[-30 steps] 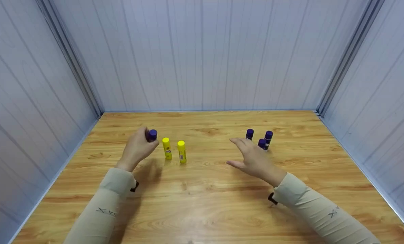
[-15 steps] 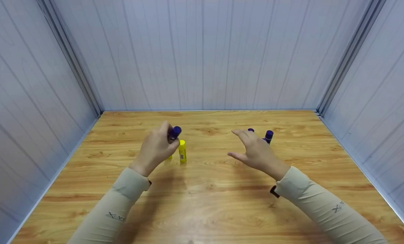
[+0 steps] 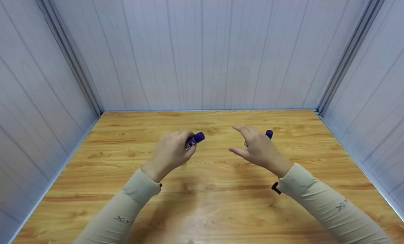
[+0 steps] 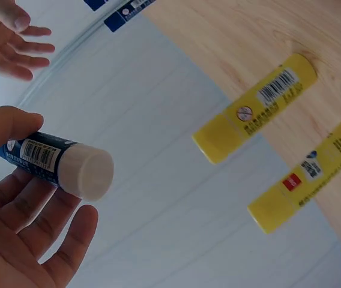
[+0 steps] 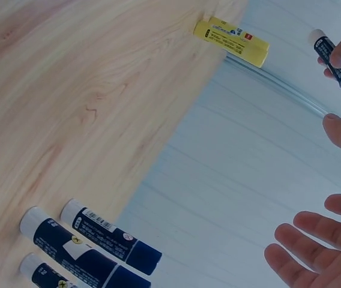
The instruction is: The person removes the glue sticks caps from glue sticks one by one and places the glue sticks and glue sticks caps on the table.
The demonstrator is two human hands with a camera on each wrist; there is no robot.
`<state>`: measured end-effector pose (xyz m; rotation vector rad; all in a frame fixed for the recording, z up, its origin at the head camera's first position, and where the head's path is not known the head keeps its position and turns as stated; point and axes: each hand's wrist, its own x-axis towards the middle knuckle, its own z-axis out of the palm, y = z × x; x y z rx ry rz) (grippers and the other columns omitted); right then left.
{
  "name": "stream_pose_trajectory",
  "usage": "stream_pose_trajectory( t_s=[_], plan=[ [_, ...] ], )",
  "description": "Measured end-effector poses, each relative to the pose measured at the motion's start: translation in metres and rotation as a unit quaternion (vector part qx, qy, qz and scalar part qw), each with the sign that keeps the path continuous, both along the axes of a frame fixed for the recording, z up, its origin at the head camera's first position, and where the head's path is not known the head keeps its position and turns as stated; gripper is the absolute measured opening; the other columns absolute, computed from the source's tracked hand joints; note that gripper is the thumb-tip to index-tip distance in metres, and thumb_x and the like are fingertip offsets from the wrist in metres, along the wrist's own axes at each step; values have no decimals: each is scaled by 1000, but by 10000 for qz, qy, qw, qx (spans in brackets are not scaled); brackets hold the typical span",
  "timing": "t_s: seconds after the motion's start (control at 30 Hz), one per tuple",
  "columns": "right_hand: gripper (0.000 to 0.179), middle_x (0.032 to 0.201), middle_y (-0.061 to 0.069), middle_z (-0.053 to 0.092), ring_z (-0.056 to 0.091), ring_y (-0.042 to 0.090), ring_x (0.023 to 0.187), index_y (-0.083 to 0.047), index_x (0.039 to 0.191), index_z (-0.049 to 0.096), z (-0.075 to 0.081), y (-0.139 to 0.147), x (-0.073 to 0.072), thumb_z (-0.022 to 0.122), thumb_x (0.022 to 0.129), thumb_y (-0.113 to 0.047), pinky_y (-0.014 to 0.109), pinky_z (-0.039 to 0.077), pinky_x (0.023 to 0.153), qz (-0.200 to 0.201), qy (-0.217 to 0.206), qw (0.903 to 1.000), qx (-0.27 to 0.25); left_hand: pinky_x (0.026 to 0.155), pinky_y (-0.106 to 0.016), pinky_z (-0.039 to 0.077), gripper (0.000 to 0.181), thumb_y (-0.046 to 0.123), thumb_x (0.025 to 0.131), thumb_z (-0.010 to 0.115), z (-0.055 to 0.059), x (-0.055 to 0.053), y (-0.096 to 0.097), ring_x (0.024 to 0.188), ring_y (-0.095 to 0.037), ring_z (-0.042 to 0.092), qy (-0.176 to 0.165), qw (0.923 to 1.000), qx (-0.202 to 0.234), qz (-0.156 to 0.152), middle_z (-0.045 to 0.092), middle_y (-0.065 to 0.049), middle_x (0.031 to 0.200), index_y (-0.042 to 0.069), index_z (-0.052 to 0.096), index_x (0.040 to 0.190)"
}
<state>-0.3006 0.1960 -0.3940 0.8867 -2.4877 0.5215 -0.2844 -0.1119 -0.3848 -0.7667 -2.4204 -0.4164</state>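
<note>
Held glue stick (image 4: 38,155), dark blue with a white base, is raised above the table (image 3: 202,217) and tilted, its cap directed toward the right-hand side in the head view. The left hand (image 3: 171,152) has it clamped between thumb and fingers. The right hand (image 3: 261,149) is held in the air with thumb and fingers apart, gripping nothing. Near the left hand, the first yellow glue stick (image 4: 254,108) and second yellow glue stick (image 4: 305,177) stand upright, side by side and apart; the left hand obstructs them in the head view. Near the right hand, three more dark blue sticks (image 5: 110,233) stand upright in a close group; that hand covers most of them in the head view, one cap showing clear behind it. Whether any of the three touch cannot be determined. The sticks are closed tubes with caps fitted where the caps can be seen; contents are hidden. Both forearms are in light sleeves (image 3: 330,203), a small black device (image 3: 276,188) showing at the right wrist. Beyond, the pale panelled back wall (image 3: 202,61) borders the table, with grey corner posts (image 3: 69,57) at either end.
</note>
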Motion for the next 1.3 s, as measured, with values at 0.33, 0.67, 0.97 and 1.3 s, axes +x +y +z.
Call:
stream_pose_trajectory(
  t_s=[0.33, 0.67, 0.97, 1.3],
  plan=[
    [65, 139, 22, 70, 75, 31, 95, 0, 148, 60, 9, -4, 4, 86, 97, -29, 46, 65, 82, 514, 433, 9976, 139, 84, -42, 65, 26, 22, 97, 84, -5, 4, 21, 93, -25, 78, 618, 9955, -672, -262, 82, -8, 105, 6, 81, 117],
    [55, 132, 17, 74, 73, 34, 119, -3, 142, 65, 8, -12, 10, 86, 96, -27, 48, 65, 94, 882, 627, 9939, 226, 85, -37, 64, 25, 24, 96, 87, -9, 9, 39, 93, -21, 73, 737, 9910, -963, -569, 79, -4, 103, 11, 81, 116],
    [42, 121, 16, 79, 76, 33, 110, 0, 132, 73, 4, -15, 11, 84, 98, -22, 47, 65, 90, 1280, 486, 9905, 148, 75, -34, 60, 17, 24, 98, 84, -10, 11, 47, 90, -19, 70, 955, 9879, -1008, -689, 77, -1, 99, 13, 80, 110],
    [26, 111, 12, 80, 77, 26, 101, -2, 122, 75, -1, -16, 11, 81, 99, -13, 41, 66, 85, 1578, 520, 9860, -159, 76, -36, 60, 18, 25, 99, 83, -10, 11, 49, 90, -19, 70, 959, 9882, -973, -695, 77, 0, 99, 13, 79, 112]
  ],
)
